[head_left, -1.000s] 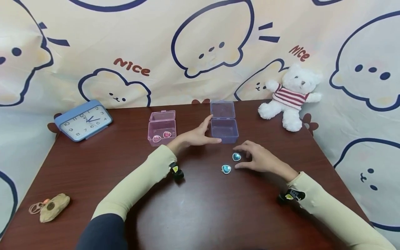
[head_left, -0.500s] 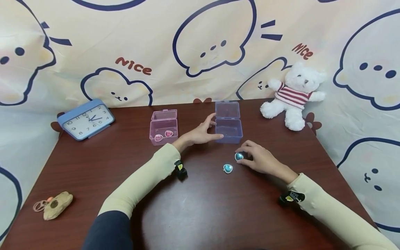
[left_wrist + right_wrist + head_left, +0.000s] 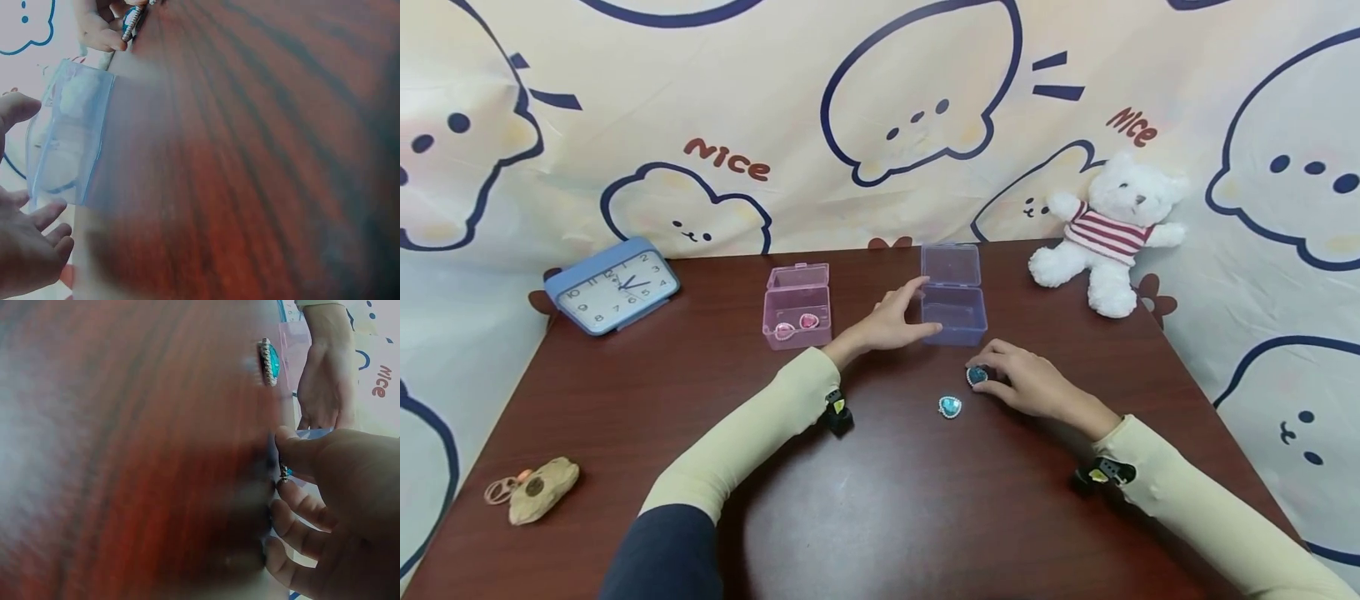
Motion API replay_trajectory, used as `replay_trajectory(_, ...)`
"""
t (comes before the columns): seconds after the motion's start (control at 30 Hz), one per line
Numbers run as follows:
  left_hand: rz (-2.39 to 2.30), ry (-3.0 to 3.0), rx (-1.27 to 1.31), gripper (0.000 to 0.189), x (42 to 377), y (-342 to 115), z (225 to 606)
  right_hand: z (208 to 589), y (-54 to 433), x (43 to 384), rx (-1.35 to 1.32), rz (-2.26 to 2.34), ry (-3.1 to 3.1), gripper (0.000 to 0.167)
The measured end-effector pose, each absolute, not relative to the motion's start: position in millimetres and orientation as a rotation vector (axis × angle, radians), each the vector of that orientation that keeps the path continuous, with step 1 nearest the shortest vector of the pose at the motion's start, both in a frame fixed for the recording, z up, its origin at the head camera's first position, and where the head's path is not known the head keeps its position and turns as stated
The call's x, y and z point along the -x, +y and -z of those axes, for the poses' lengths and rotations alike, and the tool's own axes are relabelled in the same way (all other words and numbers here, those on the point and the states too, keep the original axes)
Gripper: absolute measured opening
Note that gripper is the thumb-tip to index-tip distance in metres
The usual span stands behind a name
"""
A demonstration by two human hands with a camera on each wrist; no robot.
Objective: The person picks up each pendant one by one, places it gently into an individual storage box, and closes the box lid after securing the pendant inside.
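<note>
In the head view my right hand [image 3: 1026, 379] pinches a blue heart-shaped gem [image 3: 977, 376] with a white beaded rim between thumb and fingertips, close over the table. A second blue heart gem [image 3: 950, 407] lies nearby, just to the left; the right wrist view shows it edge-on. My left hand [image 3: 891, 323] is at the left side of an open purple plastic box [image 3: 955, 327], thumb at its front corner and a finger near the hinge. Its fingers are spread. The left wrist view shows the clear box [image 3: 72, 137] between thumb and fingers.
To the left, an open pink box [image 3: 797, 338] holds two pink heart gems [image 3: 785, 332]. A blue clock [image 3: 613, 287] stands at the back left, a white teddy bear [image 3: 1112, 233] at the back right. A tan pouch [image 3: 544, 490] with a cord lies front left.
My right thumb and fingers have come together on the farther blue heart gem. The purple box has shifted slightly right, with my left hand beside it. The head view has drifted a little.
</note>
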State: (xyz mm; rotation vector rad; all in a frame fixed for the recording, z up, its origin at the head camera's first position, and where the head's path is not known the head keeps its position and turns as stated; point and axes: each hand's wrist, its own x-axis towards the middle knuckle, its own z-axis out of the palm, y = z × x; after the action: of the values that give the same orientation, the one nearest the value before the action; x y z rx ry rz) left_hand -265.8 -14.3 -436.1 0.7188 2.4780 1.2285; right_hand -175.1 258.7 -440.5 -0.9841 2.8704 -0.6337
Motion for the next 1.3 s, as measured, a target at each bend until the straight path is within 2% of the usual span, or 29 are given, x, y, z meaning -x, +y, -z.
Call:
replay_trajectory(0.63, -1.039, 2.505, -0.749, 0.101, 270, -20, 419, 393, 261, 198, 1.117, 0.698, 2.795, 0.032)
replay_trajectory(1.3, -1.060, 2.445, -0.755, 0.102, 265, -25, 418, 399, 252, 250, 1.102, 0.787, 2.867, 0.031)
